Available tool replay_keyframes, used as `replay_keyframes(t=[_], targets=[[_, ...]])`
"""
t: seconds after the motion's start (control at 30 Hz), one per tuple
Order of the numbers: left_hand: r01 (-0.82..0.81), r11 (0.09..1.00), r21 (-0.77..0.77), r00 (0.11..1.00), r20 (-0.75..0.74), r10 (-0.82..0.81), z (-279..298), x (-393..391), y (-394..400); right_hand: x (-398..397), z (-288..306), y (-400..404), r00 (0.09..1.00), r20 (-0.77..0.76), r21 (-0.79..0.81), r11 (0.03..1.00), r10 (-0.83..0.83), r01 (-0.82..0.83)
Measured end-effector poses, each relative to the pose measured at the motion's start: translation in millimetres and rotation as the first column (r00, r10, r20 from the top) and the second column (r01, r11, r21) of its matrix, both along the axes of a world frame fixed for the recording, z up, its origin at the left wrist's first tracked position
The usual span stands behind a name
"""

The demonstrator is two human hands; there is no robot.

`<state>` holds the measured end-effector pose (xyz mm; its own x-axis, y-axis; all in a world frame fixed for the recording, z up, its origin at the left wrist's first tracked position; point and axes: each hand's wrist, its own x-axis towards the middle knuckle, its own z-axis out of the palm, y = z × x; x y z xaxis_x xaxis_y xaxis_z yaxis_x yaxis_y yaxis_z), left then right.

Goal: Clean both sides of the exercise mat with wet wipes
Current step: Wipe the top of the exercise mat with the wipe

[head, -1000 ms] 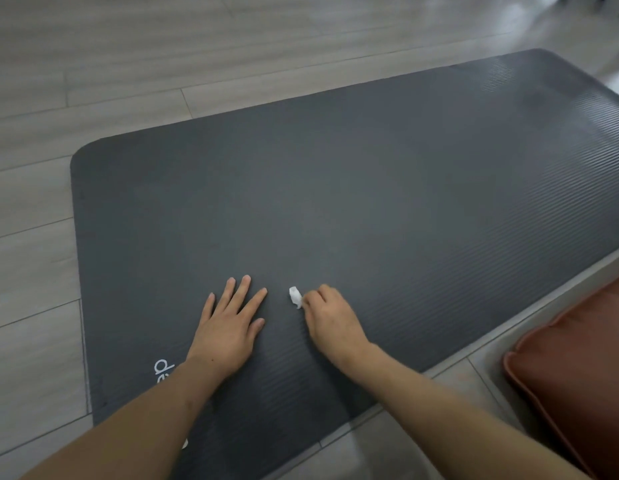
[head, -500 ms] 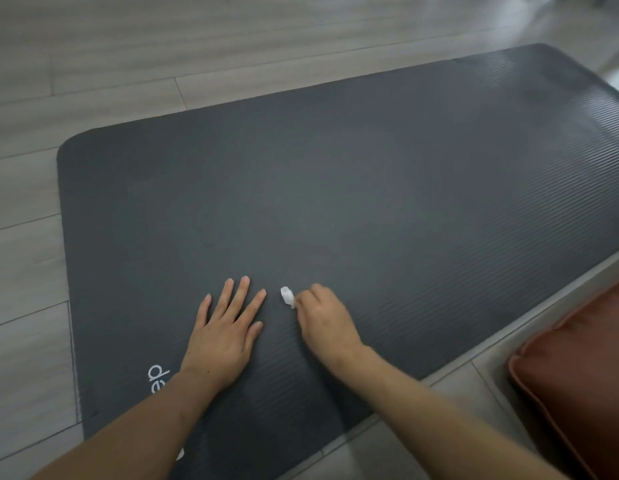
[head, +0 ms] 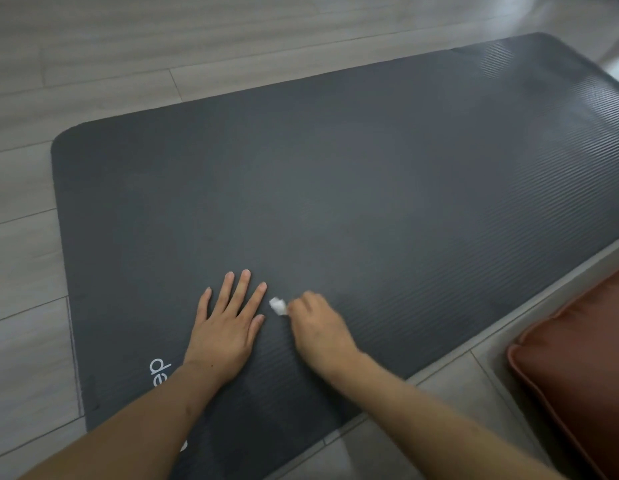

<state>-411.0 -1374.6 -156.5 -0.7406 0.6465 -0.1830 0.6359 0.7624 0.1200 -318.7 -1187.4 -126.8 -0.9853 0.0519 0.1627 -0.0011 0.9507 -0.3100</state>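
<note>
— Both hands are down on the mat, correct?

— Yes. The left hand (head: 228,327) lies flat, palm down, fingers straight and slightly spread, pressing on the exercise mat (head: 353,202) and holding nothing.

— And the other one?

— The right hand (head: 318,330) sits just beside it, fingers curled, pinching a small bunched white wet wipe (head: 278,305). The wipe pokes out past the fingertips and sits in the gap between the two hands, close to the left index finger. Whether it touches the mat surface is hard to tell, since that hand is a little blurred.

— Where does the mat lie?

— Spread flat on the floor (head: 128,57), which is pale grey wood-look planking. It is dark grey and ribbed, with rounded corners, running from near left to far right. Both hands are near its nearer long edge, toward the left end.

— Any marks on it?

— White lettering (head: 159,372) shows beside the left wrist, partly covered by the forearm.

— Anything else around?

— A rust-orange cushion (head: 578,375) sits at the right edge, off the mat and well apart from the hands.
</note>
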Motion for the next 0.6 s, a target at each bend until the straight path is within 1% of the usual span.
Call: replay_keyframes(t=[0.03,0.07,0.1,0.13,0.17,0.2,0.23,0.3,0.33,0.37,0.4,0.43,0.47,0.5,0.53,0.57,0.6], targets=[[-0.002,1.0,-0.001,1.0,0.008,0.002,1.1,1.1,0.1,-4.7,0.7,29.7,0.998,-0.021,0.048,0.997,-0.055,0.056],[-0.007,1.0,0.004,1.0,0.011,0.007,1.6,2.0,0.2,-11.3,1.0,67.8,0.983,-0.032,0.073,0.981,-0.18,0.182],[-0.015,1.0,0.01,1.0,0.019,0.015,3.7,2.4,1.3,-19.1,5.6,110.0,0.939,-0.022,0.095,0.934,-0.343,0.344],[-0.024,1.0,0.009,0.999,0.035,0.024,6.9,2.4,2.3,-24.0,13.3,149.1,0.871,0.02,0.116,0.866,-0.491,0.486],[-0.03,1.0,0.004,0.998,0.055,0.029,10.0,2.6,3.1,-24.3,19.4,176.8,0.802,0.058,0.126,0.802,-0.594,0.584],[-0.033,0.999,0.003,0.997,0.071,0.033,12.6,2.6,4.1,-23.7,25.1,187.9,0.752,0.067,0.106,0.754,-0.656,0.648],[-0.033,0.999,0.001,0.996,0.082,0.033,14.5,2.9,4.5,-24.2,27.5,181.9,0.735,0.034,0.089,0.735,-0.677,0.673],[-0.033,0.999,-0.002,0.995,0.092,0.033,15.9,3.4,4.3,-22.4,21.3,127.2,0.778,-0.053,0.078,0.774,-0.626,0.628],[-0.031,0.999,-0.009,0.995,0.096,0.032,15.7,3.3,4.2,-16.2,14.8,86.3,0.821,-0.049,0.04,0.82,-0.568,0.57],[-0.033,0.999,-0.014,0.995,0.098,0.034,16.1,3.0,5.1,-5.0,9.2,41.0,0.884,-0.002,0.015,0.883,-0.468,0.468],[-0.035,0.999,-0.018,0.994,0.099,0.037,16.3,2.7,6.2,6.9,8.7,3.4,0.943,0.03,0.013,0.944,-0.331,0.331],[-0.034,0.999,-0.024,0.994,0.101,0.036,17.2,2.1,7.4,15.3,10.0,-18.4,0.982,0.047,0.022,0.983,-0.184,0.183],[-0.034,0.999,-0.034,0.993,0.108,0.037,18.1,2.5,8.0,18.5,9.9,-19.3,0.997,0.041,0.018,0.997,-0.07,0.069],[-0.038,0.998,-0.042,0.992,0.116,0.042,18.9,3.5,8.2,15.0,7.5,-0.1,0.999,0.013,0.035,0.999,-0.039,0.038],[-0.041,0.998,-0.042,0.991,0.123,0.046,19.8,4.2,9.0,7.4,8.6,31.2,0.996,-0.017,0.081,0.993,-0.087,0.088],[-0.038,0.998,-0.045,0.991,0.128,0.043,20.7,4.8,10.0,-1.3,8.4,71.7,0.979,-0.05,0.121,0.972,-0.195,0.2],[-0.035,0.998,-0.055,0.99,0.131,0.042,21.8,4.9,11.1,-9.4,10.7,116.2,0.935,-0.05,0.143,0.924,-0.351,0.354]])
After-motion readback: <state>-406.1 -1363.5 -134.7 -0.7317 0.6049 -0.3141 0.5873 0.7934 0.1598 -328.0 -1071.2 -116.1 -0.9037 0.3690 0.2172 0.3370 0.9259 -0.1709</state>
